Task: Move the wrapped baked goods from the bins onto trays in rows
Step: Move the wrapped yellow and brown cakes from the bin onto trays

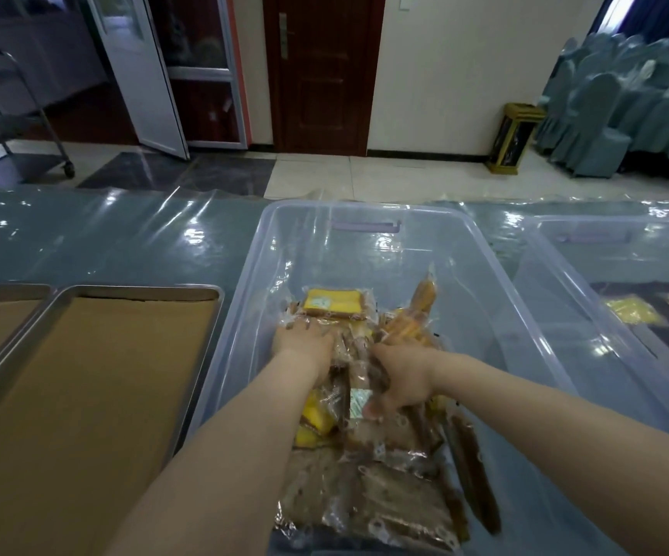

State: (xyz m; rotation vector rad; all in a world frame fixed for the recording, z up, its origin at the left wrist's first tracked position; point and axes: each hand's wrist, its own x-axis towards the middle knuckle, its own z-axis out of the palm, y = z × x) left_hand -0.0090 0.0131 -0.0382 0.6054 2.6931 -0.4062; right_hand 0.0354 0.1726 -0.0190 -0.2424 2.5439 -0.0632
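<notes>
A clear plastic bin in front of me holds a heap of wrapped baked goods, brown and yellow in crinkly film. One yellow wrapped cake lies on top at the far side of the heap. My left hand is pressed down into the pile with fingers around brown packs. My right hand grips a brown wrapped pack beside it. To the left sits a metal tray lined with brown paper, bare of goods.
A second lined tray lies at the far left. Another clear bin with yellow packs stands at the right. Shiny plastic sheeting covers the table. Beyond are a trolley, a door and covered chairs.
</notes>
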